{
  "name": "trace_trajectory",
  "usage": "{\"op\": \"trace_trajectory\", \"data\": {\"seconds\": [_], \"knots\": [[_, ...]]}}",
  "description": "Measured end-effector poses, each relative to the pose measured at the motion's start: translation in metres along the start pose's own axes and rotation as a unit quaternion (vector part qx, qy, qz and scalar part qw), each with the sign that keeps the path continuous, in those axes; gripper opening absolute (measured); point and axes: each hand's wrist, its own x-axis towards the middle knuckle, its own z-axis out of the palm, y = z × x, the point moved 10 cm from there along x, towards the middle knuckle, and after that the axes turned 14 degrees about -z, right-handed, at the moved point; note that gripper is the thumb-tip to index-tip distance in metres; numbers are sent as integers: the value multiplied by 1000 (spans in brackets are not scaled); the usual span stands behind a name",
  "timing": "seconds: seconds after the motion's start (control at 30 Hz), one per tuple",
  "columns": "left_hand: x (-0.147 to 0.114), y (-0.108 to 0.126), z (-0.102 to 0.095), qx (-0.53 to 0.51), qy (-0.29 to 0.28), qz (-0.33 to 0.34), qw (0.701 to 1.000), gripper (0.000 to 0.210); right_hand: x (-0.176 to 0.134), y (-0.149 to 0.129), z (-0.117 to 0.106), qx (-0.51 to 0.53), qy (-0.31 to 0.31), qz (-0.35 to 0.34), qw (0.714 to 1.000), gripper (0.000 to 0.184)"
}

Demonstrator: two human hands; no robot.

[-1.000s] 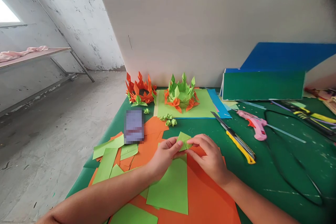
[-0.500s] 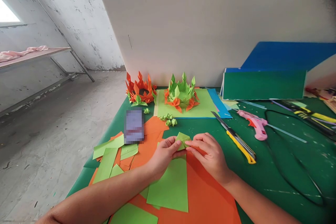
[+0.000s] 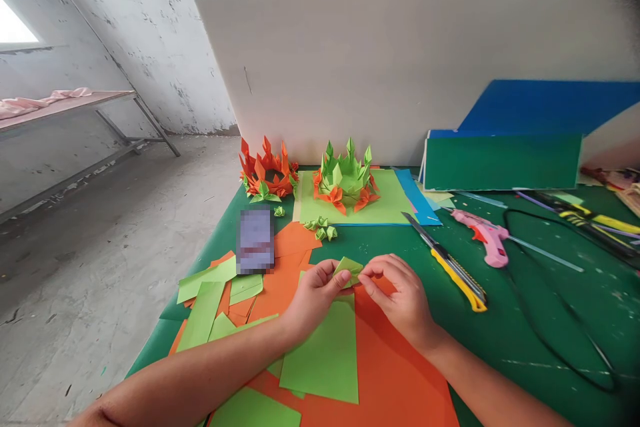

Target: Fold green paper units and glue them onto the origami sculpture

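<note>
A small folded piece of green paper [image 3: 350, 265] is held up over the paper sheets. My left hand [image 3: 320, 290] is closed on it, the thumb pressed along its lower left side. With thumb and index finger together, my right hand [image 3: 397, 293] pinches the paper's right edge. Beneath the hands lies a flat green paper sheet [image 3: 327, 353] on a large orange sheet [image 3: 400, 373]. Several small green folded paper pieces [image 3: 321, 228] sit just beyond the hands. Further back stand an orange paper crown [image 3: 267, 170] and a green paper crown [image 3: 347, 177] with orange flowers.
A utility knife [image 3: 450, 270] with its blade showing and a pink glue gun [image 3: 483, 237] with a black cord lie on the right. Left are a pixelated rectangular object [image 3: 255, 240] and loose green paper pieces [image 3: 203, 310]. A white board [image 3: 350, 67] stands behind.
The green paper has tilted slightly in my left hand, whose thumb now lies further over it. My right fingers have shifted a little along its right edge.
</note>
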Motion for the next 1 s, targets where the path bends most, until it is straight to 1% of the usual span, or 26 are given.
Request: {"op": "trace_trajectory", "data": {"seconds": [0.17,0.43,0.63,0.8,0.9,1.0], "knots": [[-1,1,2,24,-8,6,1000,31,-4,7,-1,1,13,24,1000,12],[0,-2,1,54,-9,12,998,30,-4,9,0,13,15,44,999,15],[0,0,3,73,-14,19,997,32,-5,7,0,26,21,57,998,17],[-1,3,2,90,-5,23,996,35,-6,9,1,45,29,68,996,18],[-1,3,3,86,-10,21,996,36,-5,9,2,62,28,67,995,13],[-1,2,3,84,-17,16,996,37,-4,8,6,84,13,64,994,10]]}}
